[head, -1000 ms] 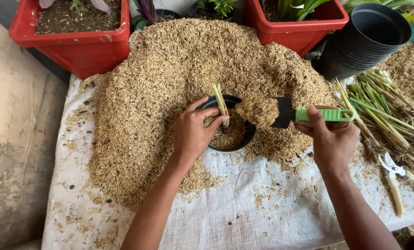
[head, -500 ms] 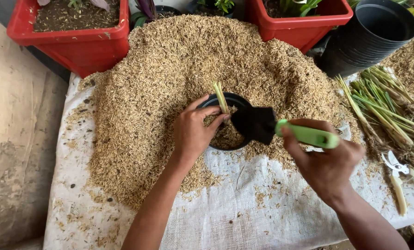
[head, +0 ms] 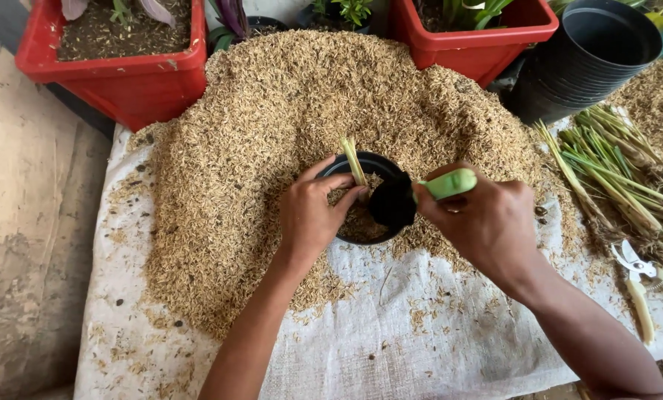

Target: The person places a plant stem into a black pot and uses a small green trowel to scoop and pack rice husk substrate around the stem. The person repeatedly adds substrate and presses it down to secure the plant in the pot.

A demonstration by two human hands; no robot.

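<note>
A small black pot [head: 346,164] sits sunk into a big heap of rice husk [head: 272,118] and is partly filled with husk. My left hand [head: 313,215] rests on the pot's near rim, its fingers holding a pale green plant cutting [head: 354,159] upright inside. My right hand [head: 483,222] grips the green handle of a small black-bladed trowel [head: 420,194]. The blade is tipped downward over the pot's right side.
The husk lies on a white woven sheet [head: 391,348]. Red planters [head: 124,67] [head: 487,33] with soil stand behind. A stack of black pots [head: 583,59] is at back right, beside a bundle of green cuttings [head: 620,170] and white-handled shears [head: 639,285].
My right hand has swung the trowel from holding a load of husk level at the right to tipped down over the pot. The left hand stays on the cutting.
</note>
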